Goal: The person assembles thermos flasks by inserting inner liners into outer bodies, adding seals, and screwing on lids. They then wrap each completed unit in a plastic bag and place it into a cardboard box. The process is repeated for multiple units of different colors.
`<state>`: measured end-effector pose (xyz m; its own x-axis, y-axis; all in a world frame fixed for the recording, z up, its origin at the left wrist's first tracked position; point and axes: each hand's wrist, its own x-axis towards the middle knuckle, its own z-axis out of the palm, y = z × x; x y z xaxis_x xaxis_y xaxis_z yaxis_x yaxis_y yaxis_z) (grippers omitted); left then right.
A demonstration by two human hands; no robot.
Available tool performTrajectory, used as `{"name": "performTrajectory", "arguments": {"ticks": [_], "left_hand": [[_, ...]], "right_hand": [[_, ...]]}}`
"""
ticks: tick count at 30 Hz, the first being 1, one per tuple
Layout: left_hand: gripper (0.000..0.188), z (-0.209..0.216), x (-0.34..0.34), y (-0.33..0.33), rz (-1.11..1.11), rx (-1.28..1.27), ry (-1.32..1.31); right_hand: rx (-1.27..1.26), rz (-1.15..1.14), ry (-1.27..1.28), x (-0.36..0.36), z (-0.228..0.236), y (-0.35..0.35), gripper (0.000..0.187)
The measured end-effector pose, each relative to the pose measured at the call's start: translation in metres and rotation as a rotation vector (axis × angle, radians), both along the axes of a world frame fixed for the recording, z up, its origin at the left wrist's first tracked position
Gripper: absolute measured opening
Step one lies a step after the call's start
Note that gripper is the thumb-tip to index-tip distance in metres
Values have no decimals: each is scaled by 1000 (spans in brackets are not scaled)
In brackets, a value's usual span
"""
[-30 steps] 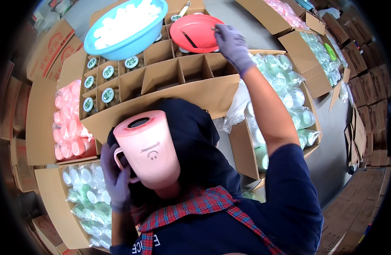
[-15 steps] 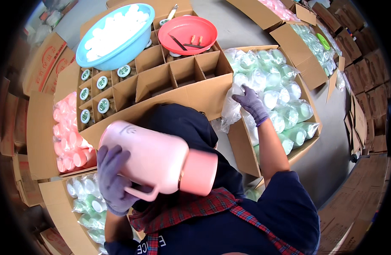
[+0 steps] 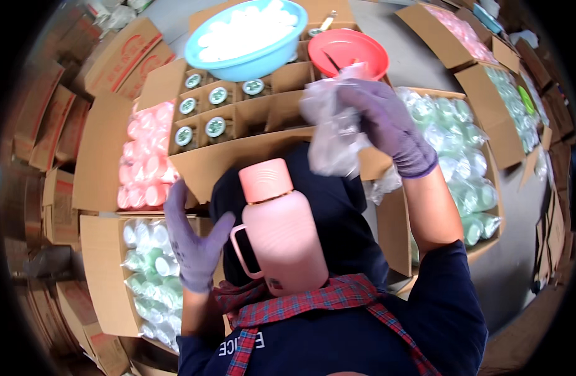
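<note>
A pink handled water bottle (image 3: 283, 235) with a coral-pink lid rests on my lap, upright and leaning a little. Just left of its handle is my left hand (image 3: 195, 241), gloved in grey-purple, with thumb and fingers spread and nothing in them. My right hand (image 3: 388, 122), in a matching glove, grips a clear plastic bag (image 3: 333, 128) that hangs crumpled above the lap. Beyond it, a divided cardboard carton (image 3: 250, 141) holds several bottles with pale round tops in its left cells.
On the carton stand a blue basin (image 3: 247, 66) of white pieces and a red basin (image 3: 363, 56) with dark tools. Open boxes of bagged green items (image 3: 454, 163) lie right, with more green ones (image 3: 151, 276) and pink ones (image 3: 144, 166) left.
The pink bottle has gone from my left hand, tilted, to my lap, lid up. My left hand has let go and opened. My right hand has brought a plastic bag over from the green box.
</note>
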<state>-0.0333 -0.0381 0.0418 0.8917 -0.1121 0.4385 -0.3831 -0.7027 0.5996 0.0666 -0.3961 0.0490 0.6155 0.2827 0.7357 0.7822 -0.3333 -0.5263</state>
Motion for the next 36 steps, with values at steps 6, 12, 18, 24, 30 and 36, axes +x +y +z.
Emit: {"name": "performTrajectory", "arguments": {"ticks": [6,12,18,24,30,36], "left_hand": [[67,34,109,-52,-182,-416,36],[34,7,172,-8,-150,-555,196],[53,14,160,-2,-78,-951,228],[78,0,134,-42,-443,-581,381],[38,-42,159,15,-78,-727,-21],[75,-13,114,-28,-472,-814,344]], "right_hand": [[240,478,213,38,50,89,45],[-139,315,350,20,-9,87,97],[625,-149,389,55,-47,101,26],[421,49,561,50,-46,147,24],[689,-81,569,58,-51,103,20],[303,-241,315,35,-55,128,27]]}}
